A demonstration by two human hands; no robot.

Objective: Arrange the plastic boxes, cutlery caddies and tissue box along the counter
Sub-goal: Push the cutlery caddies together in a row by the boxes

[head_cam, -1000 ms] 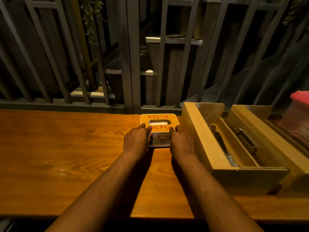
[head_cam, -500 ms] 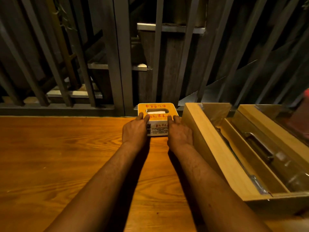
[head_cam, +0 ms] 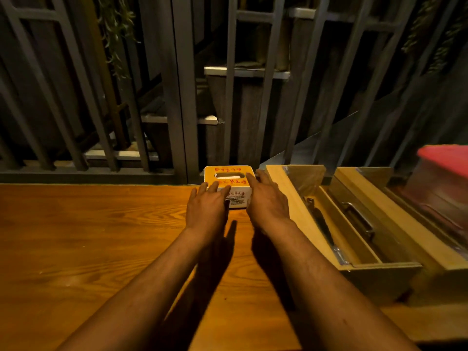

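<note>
Left hand (head_cam: 206, 211) and right hand (head_cam: 266, 201): fingers extended, spread, grasping nothing; fingertips overlap the tissue box (head_cam: 229, 184), contact unclear. Box: orange top, red print, upright at the counter (head_cam: 88, 249) rear edge.

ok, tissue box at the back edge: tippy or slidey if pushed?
The tissue box looks low and wide, so it probably slides rather than tips. It looks like thin card with an open slot, so likely light and crushable. The counter looks smooth, so a light push should move it.
</note>
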